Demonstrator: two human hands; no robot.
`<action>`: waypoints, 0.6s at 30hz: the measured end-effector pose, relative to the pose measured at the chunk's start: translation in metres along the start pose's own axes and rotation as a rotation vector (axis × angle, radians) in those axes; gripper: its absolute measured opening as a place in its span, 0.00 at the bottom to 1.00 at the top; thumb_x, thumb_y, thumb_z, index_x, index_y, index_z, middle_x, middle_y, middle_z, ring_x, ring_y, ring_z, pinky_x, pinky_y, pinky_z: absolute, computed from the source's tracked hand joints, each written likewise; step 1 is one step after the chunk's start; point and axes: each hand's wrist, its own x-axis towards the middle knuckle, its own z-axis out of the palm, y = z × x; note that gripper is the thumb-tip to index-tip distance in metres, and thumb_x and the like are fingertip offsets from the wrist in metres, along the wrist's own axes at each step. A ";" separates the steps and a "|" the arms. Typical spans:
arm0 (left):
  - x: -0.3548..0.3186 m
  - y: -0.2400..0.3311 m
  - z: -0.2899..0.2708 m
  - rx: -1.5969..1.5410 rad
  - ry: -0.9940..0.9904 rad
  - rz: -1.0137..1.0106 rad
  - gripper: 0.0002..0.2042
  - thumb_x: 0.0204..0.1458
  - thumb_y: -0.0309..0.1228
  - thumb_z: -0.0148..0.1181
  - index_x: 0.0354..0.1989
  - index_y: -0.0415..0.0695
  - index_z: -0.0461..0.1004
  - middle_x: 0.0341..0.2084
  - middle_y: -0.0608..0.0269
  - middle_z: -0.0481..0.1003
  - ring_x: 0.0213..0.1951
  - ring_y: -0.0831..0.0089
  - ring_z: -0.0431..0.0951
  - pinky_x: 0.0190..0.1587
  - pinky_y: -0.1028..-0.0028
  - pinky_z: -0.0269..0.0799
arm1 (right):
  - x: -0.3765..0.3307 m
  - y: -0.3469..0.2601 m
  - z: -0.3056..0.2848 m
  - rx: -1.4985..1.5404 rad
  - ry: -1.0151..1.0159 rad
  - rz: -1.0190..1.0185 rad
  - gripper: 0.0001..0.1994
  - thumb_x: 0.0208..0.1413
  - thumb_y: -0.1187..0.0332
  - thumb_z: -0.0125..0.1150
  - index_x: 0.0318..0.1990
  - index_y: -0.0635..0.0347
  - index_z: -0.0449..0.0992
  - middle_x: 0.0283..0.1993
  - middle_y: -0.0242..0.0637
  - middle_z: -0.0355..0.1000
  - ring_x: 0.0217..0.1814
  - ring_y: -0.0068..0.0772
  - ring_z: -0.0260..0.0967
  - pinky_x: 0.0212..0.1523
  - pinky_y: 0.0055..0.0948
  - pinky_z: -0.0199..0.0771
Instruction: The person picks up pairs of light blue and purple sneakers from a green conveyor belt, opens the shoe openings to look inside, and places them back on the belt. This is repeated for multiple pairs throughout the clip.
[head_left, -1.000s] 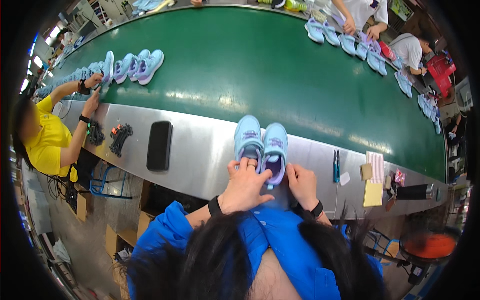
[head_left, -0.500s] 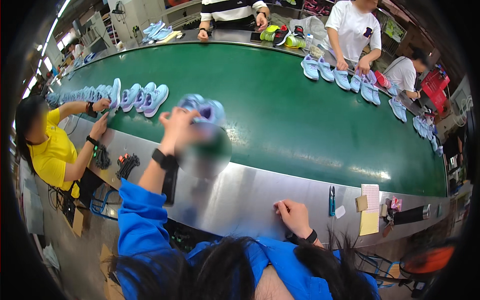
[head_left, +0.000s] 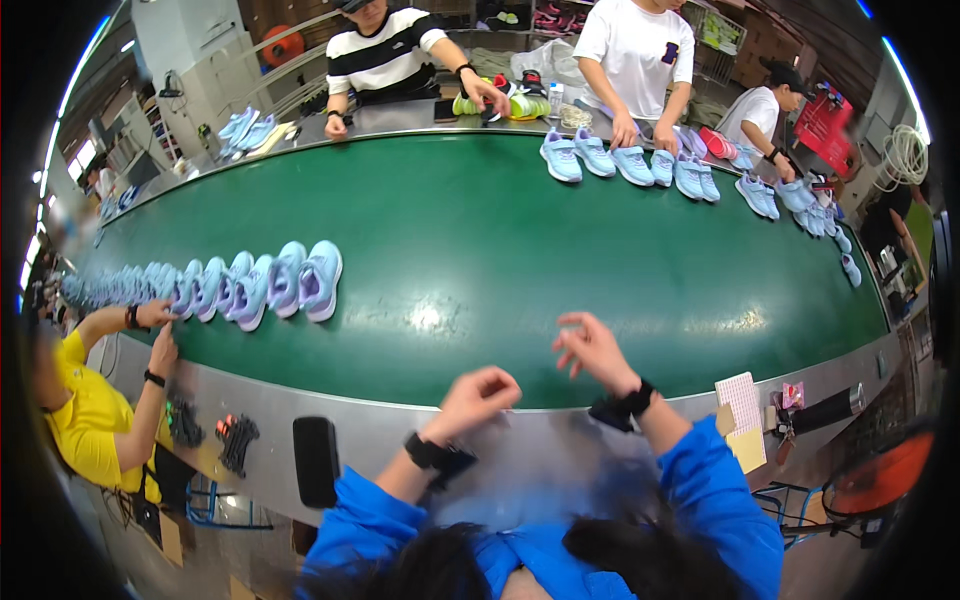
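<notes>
My left hand (head_left: 476, 402) hovers over the steel edge of the table, its fingers curled together and nothing showing in them. To its right, my right hand (head_left: 597, 352) is raised above the green belt (head_left: 470, 230), fingers loosely bent and apart, holding nothing. Both hands are away from any shoe. On the belt to the left stands a row of light blue sneakers with lilac linings; the sneaker at its right end (head_left: 321, 280) is nearest to my left hand. A black phone-like slab (head_left: 315, 462) lies on the steel left of my left wrist.
At left, a co-worker in yellow (head_left: 100, 410) touches the row. Across the belt, a person in stripes (head_left: 390, 60) and one in white (head_left: 640, 60) work near more blue sneakers (head_left: 632, 166). Bundled black straps (head_left: 236, 445) lie left; a notepad (head_left: 741, 405) lies right.
My left hand has let go of the blue sneakers and come back toward me. The row at left now reaches a sneaker pair at its end. My right hand has lifted over the belt.
</notes>
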 end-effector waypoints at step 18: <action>0.085 -0.062 0.042 0.007 0.141 0.069 0.07 0.60 0.31 0.61 0.32 0.43 0.72 0.24 0.79 0.67 0.26 0.91 0.63 0.30 0.85 0.60 | 0.250 0.067 -0.084 0.096 0.758 -0.073 0.08 0.63 0.72 0.51 0.43 0.66 0.73 0.33 0.40 0.75 0.26 0.31 0.79 0.15 0.27 0.74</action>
